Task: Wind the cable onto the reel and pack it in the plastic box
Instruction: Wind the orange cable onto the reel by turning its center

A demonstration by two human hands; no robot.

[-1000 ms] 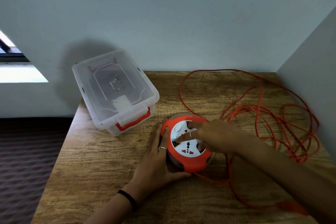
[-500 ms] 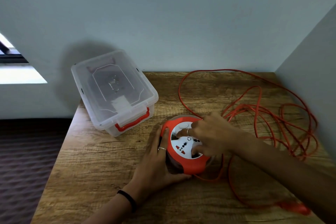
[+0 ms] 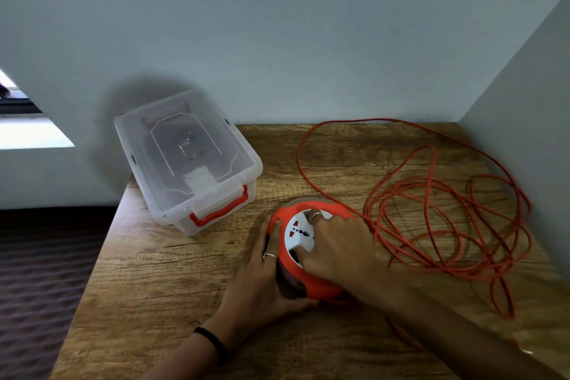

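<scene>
Plastic box (image 3: pixel 185 160): I saw it at the tabletop's back-left corner, overhanging the left edge, clear lid on and red latch (image 3: pixel 220 210) at the near end. I judged it light and rigid; the lid had yet to come off before packing.

Left hand (image 3: pixel 262 274): it was cupped round the reel's left flank, fingers curled against the side, bracing it on the table.

Cable reel (image 3: pixel 311 256): orange shell, white socket face, sitting near the tabletop's middle toward the front edge. I reckoned it hard, smooth and rather slippery, best held by the rim.

Right hand (image 3: pixel 336 247): it lay over the socket face, fingers bent and hooked into the white centre, gripping it as if to turn it.

Orange cable (image 3: pixel 447 216): most of it sprawled loose across the tabletop's right side, one loop reaching the back edge. I judged it limp, light and prone to snagging; it should feed in under slight tension.
</scene>
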